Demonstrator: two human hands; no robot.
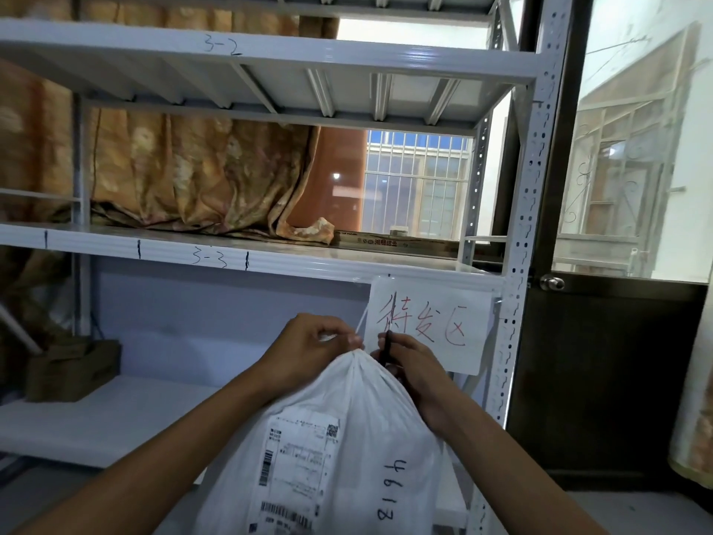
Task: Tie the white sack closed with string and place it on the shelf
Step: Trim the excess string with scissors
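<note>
**Cinching the sack neck**

Head view: the left hand (308, 347) pinches thin white string (360, 324) at the gathered neck of the white plastic sack (347, 438); the right hand (405, 364) grips a dark pen-like stick (unclear). Pull tight before knotting, then lift to the grey metal shelf (115, 418)

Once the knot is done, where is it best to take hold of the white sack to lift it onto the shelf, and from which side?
Probably grip the white sack at its gathered neck, coming from above. There the cloth bunches into one narrow bundle, where the left hand and right hand already pinch the string. Below, the body is wide and bulging, so a second hand under it would help.
</note>
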